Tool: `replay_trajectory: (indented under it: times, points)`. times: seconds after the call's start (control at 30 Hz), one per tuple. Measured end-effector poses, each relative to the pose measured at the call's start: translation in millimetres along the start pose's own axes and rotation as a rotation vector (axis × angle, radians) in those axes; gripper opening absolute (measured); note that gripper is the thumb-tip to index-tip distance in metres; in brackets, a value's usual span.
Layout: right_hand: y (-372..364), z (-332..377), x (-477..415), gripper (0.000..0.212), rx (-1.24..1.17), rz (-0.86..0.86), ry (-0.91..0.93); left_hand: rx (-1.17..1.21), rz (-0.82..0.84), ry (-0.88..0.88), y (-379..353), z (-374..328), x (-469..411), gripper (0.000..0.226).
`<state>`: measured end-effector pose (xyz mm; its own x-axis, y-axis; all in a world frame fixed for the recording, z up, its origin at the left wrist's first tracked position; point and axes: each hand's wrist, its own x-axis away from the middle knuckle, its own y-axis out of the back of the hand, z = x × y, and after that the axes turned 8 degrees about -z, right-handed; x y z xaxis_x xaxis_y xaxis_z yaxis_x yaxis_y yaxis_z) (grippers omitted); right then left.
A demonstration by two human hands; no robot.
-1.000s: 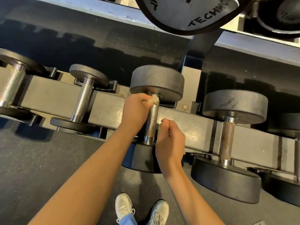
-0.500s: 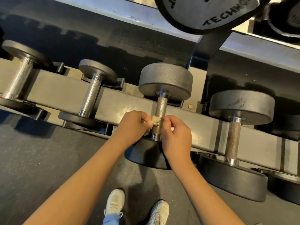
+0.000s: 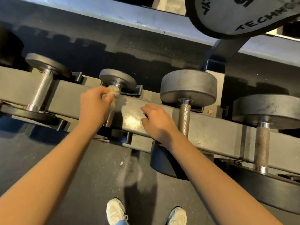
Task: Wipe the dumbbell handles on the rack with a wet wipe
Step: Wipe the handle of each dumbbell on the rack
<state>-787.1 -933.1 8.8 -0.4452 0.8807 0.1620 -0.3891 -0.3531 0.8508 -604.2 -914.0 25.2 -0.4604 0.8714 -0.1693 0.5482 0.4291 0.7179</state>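
Your left hand [image 3: 95,108] grips the balled wet wipe [image 3: 114,93] against the top of a dumbbell handle [image 3: 108,118]; your right hand [image 3: 156,121] hangs relaxed, holding nothing.

You look to be at the top of a wiping pass: the wipe sits just under the far head, so the next move likely calls for drawing it down the shaft toward you, twisting to cover the back. The wipe is crumpled, fibrous and tan; the shaft under it is slim, bright steel. Your right hand is over the flat, scuffed grey rack beam [image 3: 133,118], touching or not I cannot tell, just beside a knurled, brownish handle [image 3: 185,118]. Beyond stand thick round heads [image 3: 188,86], matte and fine-grained; overhead juts a smooth plate [image 3: 235,15] with printed lettering.
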Motion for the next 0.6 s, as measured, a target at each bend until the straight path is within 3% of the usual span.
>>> replay_trajectory:
  times: [0.17, 0.43, 0.6]
  points:
    - [-32, 1, -25, 0.057, 0.134, 0.138, 0.009, -0.025, 0.092, 0.011, -15, 17, -36, 0.02]
    - [-44, 6, -23, 0.063, 0.278, 0.179, -0.035, -0.023, 0.257, -0.024, -1, 37, -11, 0.025]
    - [-43, 9, -26, 0.06, 0.288, 0.167, -0.033, 0.108, 0.215, 0.083, -14, 35, -50, 0.031]
